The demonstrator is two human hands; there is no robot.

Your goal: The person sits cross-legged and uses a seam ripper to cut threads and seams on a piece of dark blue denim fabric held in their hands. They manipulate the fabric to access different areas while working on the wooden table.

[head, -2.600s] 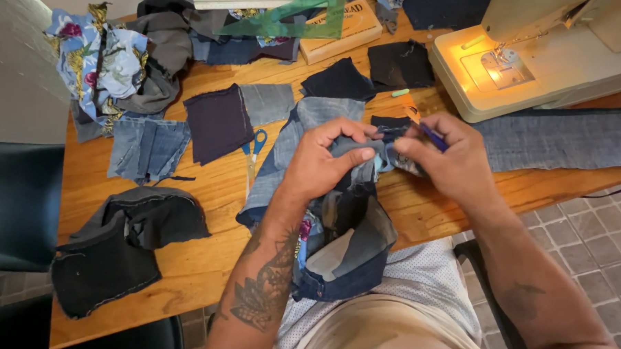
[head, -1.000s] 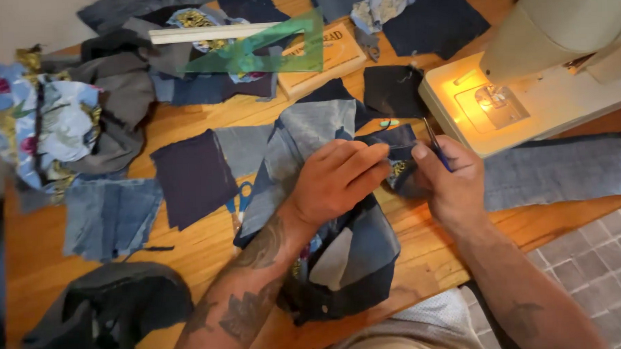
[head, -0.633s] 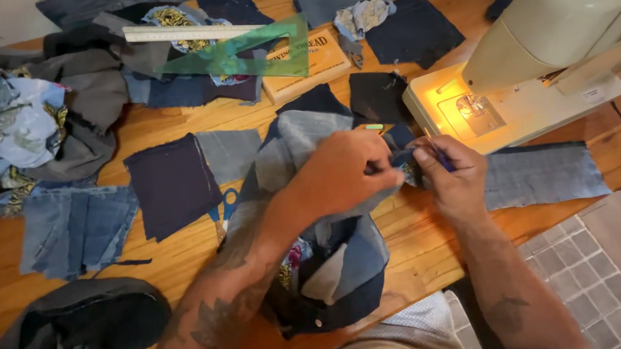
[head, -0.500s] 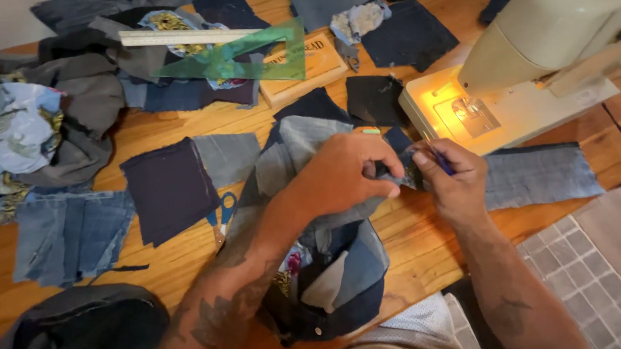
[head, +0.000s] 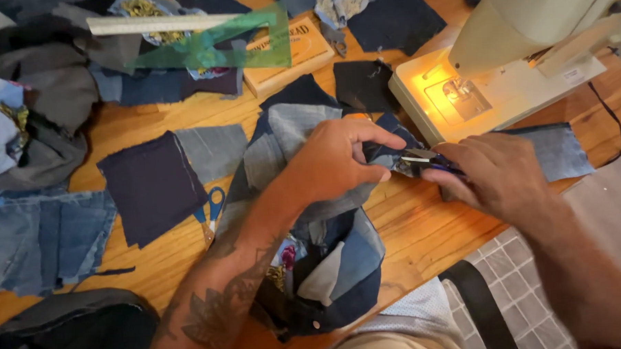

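My left hand (head: 334,163) pinches the edge of a patchwork denim piece (head: 288,137) that runs from the table down over its front edge toward my lap. My right hand (head: 493,171) grips a small pair of dark blue snips (head: 423,162), whose tip touches the fabric edge held between my left thumb and fingers. The two hands meet just in front of the sewing machine (head: 519,50), whose lamp lights its needle plate.
Blue-handled scissors (head: 212,209) lie partly under a dark navy square (head: 152,183). Denim scraps, a green triangle ruler (head: 216,47), a straight ruler (head: 161,23) and a wooden box (head: 292,55) crowd the far side. A black bag (head: 68,334) sits at the near left. A tiled floor shows at the right.
The view has shifted leftward and closer. My left hand has slid along the fabric edge toward the snips, and both hands sit nearer the sewing machine than before.
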